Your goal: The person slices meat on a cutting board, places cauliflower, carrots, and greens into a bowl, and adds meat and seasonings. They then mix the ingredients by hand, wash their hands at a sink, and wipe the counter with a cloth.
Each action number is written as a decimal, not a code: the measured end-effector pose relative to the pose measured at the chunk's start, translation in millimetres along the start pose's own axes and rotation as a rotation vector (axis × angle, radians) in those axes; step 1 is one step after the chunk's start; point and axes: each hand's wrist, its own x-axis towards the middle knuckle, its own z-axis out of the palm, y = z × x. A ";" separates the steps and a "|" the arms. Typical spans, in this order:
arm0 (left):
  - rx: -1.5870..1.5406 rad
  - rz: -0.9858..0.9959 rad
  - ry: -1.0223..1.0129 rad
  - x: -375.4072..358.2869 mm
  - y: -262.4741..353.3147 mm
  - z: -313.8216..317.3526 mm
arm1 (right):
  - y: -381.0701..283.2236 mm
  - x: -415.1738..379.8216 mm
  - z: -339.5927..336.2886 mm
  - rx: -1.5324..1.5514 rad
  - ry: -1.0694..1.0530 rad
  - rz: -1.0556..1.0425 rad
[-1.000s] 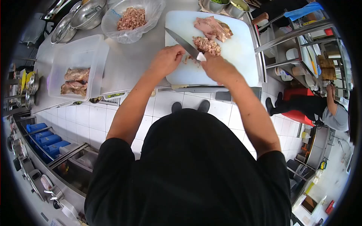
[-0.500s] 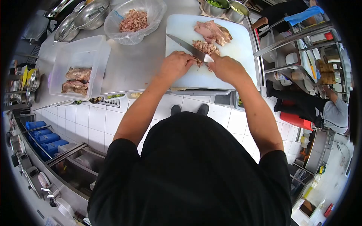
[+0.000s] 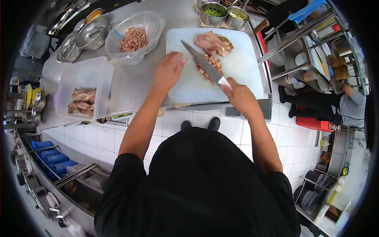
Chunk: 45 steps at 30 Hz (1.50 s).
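My right hand [image 3: 240, 94] grips the white handle of a kitchen knife [image 3: 203, 62]. Its blade points up and to the left, lying over chopped meat [image 3: 213, 63] on a white cutting board [image 3: 246, 73]. Behind the chopped pile rests a larger uncut piece of meat [image 3: 213, 42]. My left hand [image 3: 169, 72] is at the board's left edge, fingers apart, holding nothing. A clear bag-lined bowl [image 3: 154, 29] with diced meat [image 3: 134, 38] stands beyond it. To the left, a plastic tub [image 3: 103, 75] contains pieces of meat [image 3: 83, 100].
Steel bowls [image 3: 92, 32] stand at the counter's back left. Metal containers with chopped greens [image 3: 213, 12] and pale pieces [image 3: 237, 16] sit behind the board. A steel rack [image 3: 288, 47] rises to the right, with another person [image 3: 351, 104] beyond it. Blue bins [image 3: 57, 158] are low at left.
My left hand has lifted off the chopped meat and moved left, its fingers spreading. The knife has shifted with my right hand toward the board's near side. The camera view has shifted slightly.
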 end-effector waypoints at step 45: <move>0.299 0.167 -0.157 -31.5 93.9 68.7 | 163.5 -59.5 -45.2 0.502 -0.203 0.236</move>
